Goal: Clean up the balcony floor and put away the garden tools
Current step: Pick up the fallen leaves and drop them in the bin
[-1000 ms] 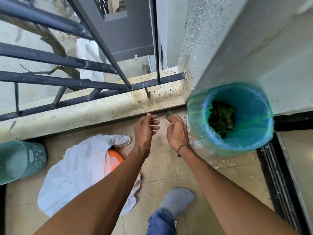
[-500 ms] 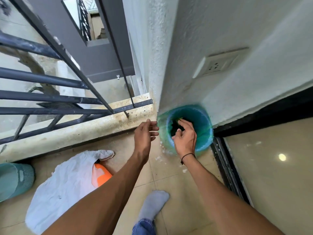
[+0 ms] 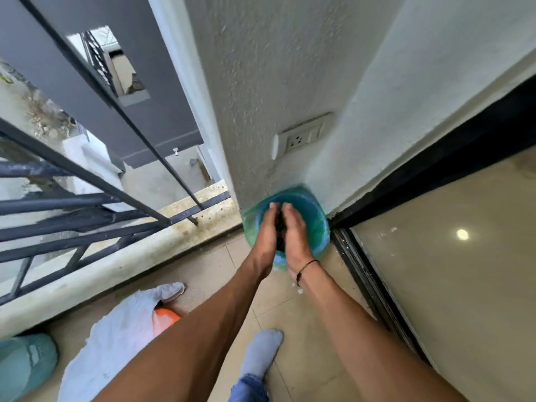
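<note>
Blue bin (image 3: 316,224), green liner (image 3: 249,227)

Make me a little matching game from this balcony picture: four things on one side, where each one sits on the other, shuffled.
Things:
1. bin
2. socket
3. white bag
4. railing

Places:
A. on the wall above the bin
B. in the corner, under both hands
C. along the ledge, left
D. on the floor tiles, lower left

Pairs: 1-B, 2-A, 3-D, 4-C
</note>
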